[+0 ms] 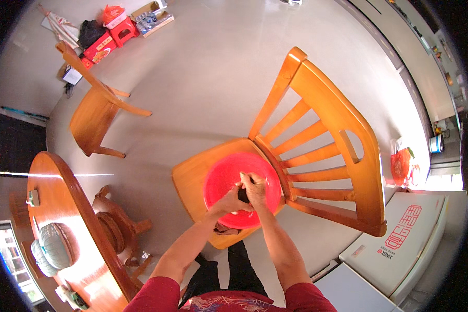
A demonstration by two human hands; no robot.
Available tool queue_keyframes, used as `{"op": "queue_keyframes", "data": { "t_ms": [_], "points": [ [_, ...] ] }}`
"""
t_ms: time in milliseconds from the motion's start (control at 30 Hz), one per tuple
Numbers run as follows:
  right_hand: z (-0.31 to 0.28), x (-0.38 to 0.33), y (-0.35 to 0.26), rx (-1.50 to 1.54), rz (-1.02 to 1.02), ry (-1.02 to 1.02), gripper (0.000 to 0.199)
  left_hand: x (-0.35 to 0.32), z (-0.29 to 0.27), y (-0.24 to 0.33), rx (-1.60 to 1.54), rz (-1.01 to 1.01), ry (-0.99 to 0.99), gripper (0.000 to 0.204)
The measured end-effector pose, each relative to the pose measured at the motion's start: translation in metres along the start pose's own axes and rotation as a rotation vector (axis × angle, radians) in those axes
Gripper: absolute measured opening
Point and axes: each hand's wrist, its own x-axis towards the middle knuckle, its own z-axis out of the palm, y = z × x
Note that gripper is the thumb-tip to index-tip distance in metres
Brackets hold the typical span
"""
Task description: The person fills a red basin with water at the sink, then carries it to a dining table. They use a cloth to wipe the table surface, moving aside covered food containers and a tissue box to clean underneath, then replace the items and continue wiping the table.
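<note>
A red plastic basin (219,179) stands on the seat of a wooden chair (192,174) in front of me. Over the basin my left hand (228,202) and my right hand (256,192) meet, their fingers curled round a small dark object (243,195). Its kind is not clear, as the fingers cover most of it. The right hand lies on the far side of the object, while the left thumb side presses against it from the near left. Beside the basin, on the near edge of the seat, lies a crumpled brown item (226,230).
The chair's slatted back (338,151) rises to the right of the basin. A round wooden table (73,208) with a grey-green covered thing (52,249) stands at the left. Farther off are another wooden chair (93,119) and a red stool (124,31). A white appliance (395,244) is at the right.
</note>
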Motion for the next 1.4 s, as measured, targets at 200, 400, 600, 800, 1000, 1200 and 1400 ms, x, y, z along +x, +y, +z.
{"op": "queue_keyframes", "data": {
  "t_ms": [200,400,600,800,1000,1200,1400],
  "points": [
    [0.013,-0.028,-0.074,0.33,0.032,-0.225,0.031,-0.028,-0.016,0.002,-0.875,-0.057,-0.456,0.065],
    [0.006,-0.039,-0.102,-0.127,-0.251,-0.44,0.025,-0.057,-0.01,0.044,-0.558,-0.123,-0.449,0.023],
    [0.007,-0.05,-0.117,-0.31,-0.344,-0.465,0.036,-0.079,0.002,0.06,-0.424,-0.17,-0.42,0.028],
    [0.011,-0.045,-0.113,-0.396,-0.334,-0.477,0.033,-0.07,0.011,0.037,-0.216,-0.048,-0.223,0.036],
    [0.011,-0.029,-0.06,-0.415,-0.304,-0.374,0.036,-0.014,0.031,-0.012,0.027,-0.024,0.059,0.032],
    [0.009,-0.019,-0.033,-0.396,-0.221,-0.3,0.038,-0.011,0.036,-0.013,0.239,-0.091,0.252,0.043],
    [0.013,-0.007,-0.006,-0.325,-0.092,-0.161,0.042,0.003,0.045,-0.029,0.374,-0.089,0.44,0.046]
  ]
}}
